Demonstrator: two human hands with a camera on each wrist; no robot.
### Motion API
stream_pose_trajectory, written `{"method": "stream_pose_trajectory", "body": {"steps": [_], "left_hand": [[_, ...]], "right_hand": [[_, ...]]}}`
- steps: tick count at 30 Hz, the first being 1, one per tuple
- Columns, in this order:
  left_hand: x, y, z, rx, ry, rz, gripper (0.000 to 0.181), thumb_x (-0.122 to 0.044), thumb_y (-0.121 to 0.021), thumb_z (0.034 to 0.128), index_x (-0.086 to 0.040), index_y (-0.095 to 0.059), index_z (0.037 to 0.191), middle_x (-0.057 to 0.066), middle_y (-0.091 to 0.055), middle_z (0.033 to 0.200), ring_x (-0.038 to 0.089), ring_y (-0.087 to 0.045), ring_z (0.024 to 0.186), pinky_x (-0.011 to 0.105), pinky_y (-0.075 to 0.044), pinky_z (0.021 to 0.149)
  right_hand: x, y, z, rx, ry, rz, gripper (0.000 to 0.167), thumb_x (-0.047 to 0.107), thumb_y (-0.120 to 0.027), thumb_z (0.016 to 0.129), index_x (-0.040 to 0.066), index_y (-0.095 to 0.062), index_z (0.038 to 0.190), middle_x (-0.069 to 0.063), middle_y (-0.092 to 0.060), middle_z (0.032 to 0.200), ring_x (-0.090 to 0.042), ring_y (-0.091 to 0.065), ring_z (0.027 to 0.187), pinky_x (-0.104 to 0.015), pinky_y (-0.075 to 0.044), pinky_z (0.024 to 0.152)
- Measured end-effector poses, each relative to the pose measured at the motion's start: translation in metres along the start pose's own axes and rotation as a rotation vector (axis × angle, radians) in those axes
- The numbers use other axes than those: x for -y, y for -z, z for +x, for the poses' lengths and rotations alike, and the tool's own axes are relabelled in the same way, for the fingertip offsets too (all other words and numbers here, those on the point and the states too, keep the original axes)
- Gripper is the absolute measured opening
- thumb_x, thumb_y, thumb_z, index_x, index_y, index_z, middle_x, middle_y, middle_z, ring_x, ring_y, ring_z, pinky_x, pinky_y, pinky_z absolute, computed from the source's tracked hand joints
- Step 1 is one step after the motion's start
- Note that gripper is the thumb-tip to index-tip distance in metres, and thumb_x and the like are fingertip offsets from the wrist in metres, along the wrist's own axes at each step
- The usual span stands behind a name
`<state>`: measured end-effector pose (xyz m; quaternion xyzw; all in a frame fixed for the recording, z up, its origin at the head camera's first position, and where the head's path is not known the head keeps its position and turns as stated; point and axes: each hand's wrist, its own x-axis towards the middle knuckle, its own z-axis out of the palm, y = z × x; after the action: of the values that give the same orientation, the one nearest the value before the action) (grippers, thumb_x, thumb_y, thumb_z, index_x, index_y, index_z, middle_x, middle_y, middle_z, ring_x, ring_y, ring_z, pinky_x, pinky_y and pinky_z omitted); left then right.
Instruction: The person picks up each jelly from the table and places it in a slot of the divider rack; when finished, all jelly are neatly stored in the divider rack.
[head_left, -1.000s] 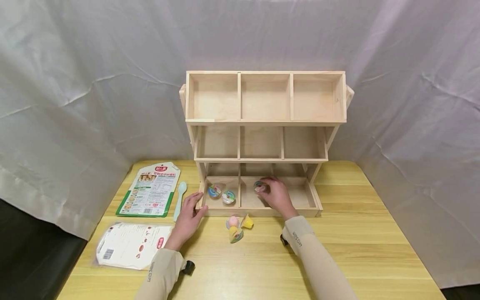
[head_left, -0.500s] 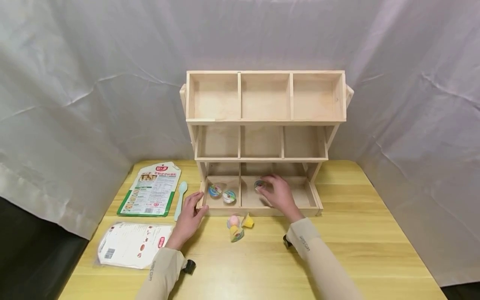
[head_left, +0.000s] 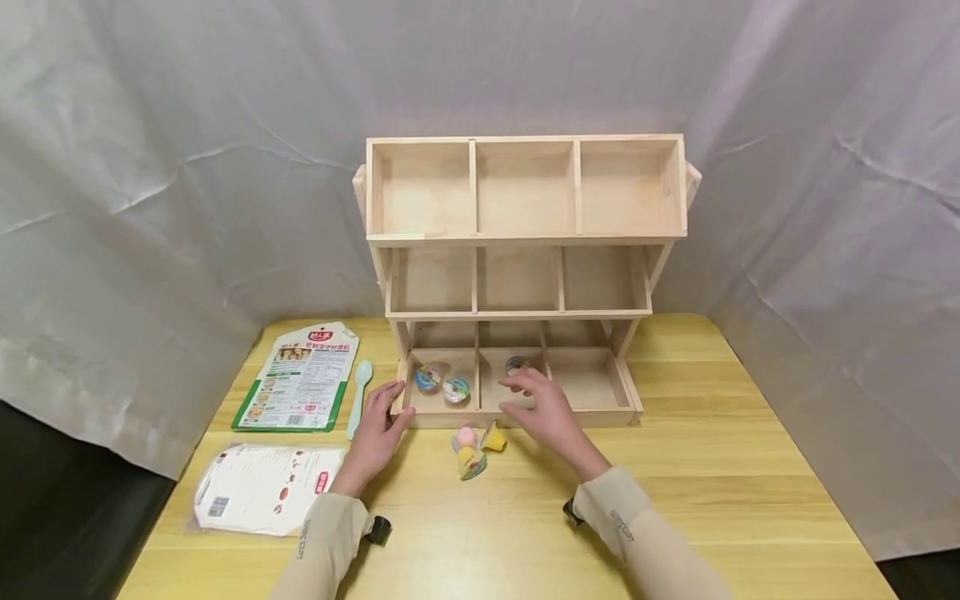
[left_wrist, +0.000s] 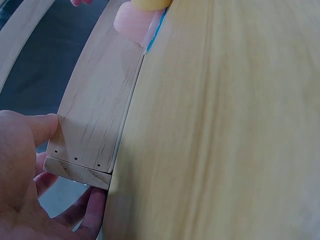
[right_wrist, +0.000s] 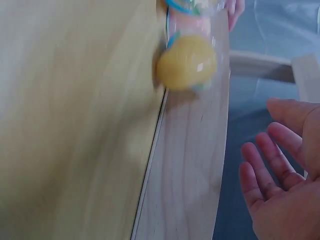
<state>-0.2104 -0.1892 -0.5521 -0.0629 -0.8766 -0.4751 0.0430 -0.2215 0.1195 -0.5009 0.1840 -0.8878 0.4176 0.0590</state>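
A three-tier wooden rack point(head_left: 527, 242) stands on the table. My left hand point(head_left: 378, 435) holds the front left corner of its bottom tier, with the thumb on the front board point(left_wrist: 92, 100) and fingers round the side. Two jelly cups, one blue-lidded point(head_left: 427, 379) and one white-and-green point(head_left: 456, 390), lie in the bottom left compartment. One more jelly cup point(head_left: 517, 365) lies in the bottom middle compartment, partly behind my right hand point(head_left: 551, 417). That hand hovers over the compartment's front, its fingers apart and holding nothing. In front of the rack lie a pink jelly cup point(head_left: 466, 437) and two yellow jelly cups point(head_left: 494, 437).
Left of the rack are a green-and-white printed packet point(head_left: 300, 379), a pale green spoon point(head_left: 360, 396) and a white packet point(head_left: 268, 490) in clear plastic. Grey cloth point(head_left: 225, 192) hangs behind and at both sides of the table point(head_left: 720, 467).
My right hand has let go of the jelly cup in the bottom middle compartment and drawn back toward the front edge. A divider right of that compartment now shows. My left hand stays put.
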Motion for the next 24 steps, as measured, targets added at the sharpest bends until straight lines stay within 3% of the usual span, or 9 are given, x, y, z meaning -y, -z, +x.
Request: {"method": "stream_pose_trajectory", "body": {"steps": [4, 11, 20, 24], "left_hand": [[-0.001, 0.0, -0.001, -0.002, 0.002, -0.012, 0.057, -0.025, -0.061, 0.1059, -0.006, -0.042, 0.156, 0.016, -0.033, 0.161, 0.037, -0.046, 0.141, 0.05, -0.049, 0.109], [-0.002, 0.001, -0.001, 0.0, 0.01, -0.012, 0.057, -0.025, -0.061, 0.1058, -0.006, -0.042, 0.156, 0.015, -0.033, 0.161, 0.037, -0.044, 0.143, 0.051, -0.048, 0.111], [0.0, -0.001, -0.001, -0.012, -0.007, 0.003, 0.058, -0.026, -0.062, 0.1055, -0.005, -0.043, 0.156, 0.016, -0.035, 0.161, 0.037, -0.044, 0.143, 0.052, -0.049, 0.11], [0.0, -0.001, -0.001, -0.03, -0.031, 0.022, 0.057, -0.026, -0.062, 0.1055, -0.004, -0.044, 0.155, 0.017, -0.036, 0.16, 0.036, -0.046, 0.139, 0.051, -0.051, 0.104]], "right_hand": [[0.012, -0.013, -0.008, 0.034, 0.04, 0.027, 0.036, 0.01, -0.08, 0.089, 0.006, -0.073, 0.124, -0.013, -0.071, 0.123, -0.029, -0.069, 0.107, -0.046, -0.059, 0.095], [0.026, -0.038, -0.017, 0.163, 0.094, 0.009, 0.03, 0.015, -0.079, 0.093, 0.008, -0.074, 0.122, -0.009, -0.071, 0.111, -0.026, -0.069, 0.101, -0.043, -0.06, 0.09], [0.029, -0.058, -0.011, 0.207, 0.147, -0.107, 0.027, 0.013, -0.075, 0.095, 0.008, -0.075, 0.122, -0.002, -0.073, 0.103, -0.013, -0.066, 0.086, -0.024, -0.057, 0.078], [0.031, -0.061, -0.007, 0.216, 0.137, -0.101, 0.025, 0.01, -0.075, 0.094, 0.007, -0.076, 0.118, -0.004, -0.075, 0.102, -0.012, -0.067, 0.085, -0.024, -0.058, 0.077]]}}
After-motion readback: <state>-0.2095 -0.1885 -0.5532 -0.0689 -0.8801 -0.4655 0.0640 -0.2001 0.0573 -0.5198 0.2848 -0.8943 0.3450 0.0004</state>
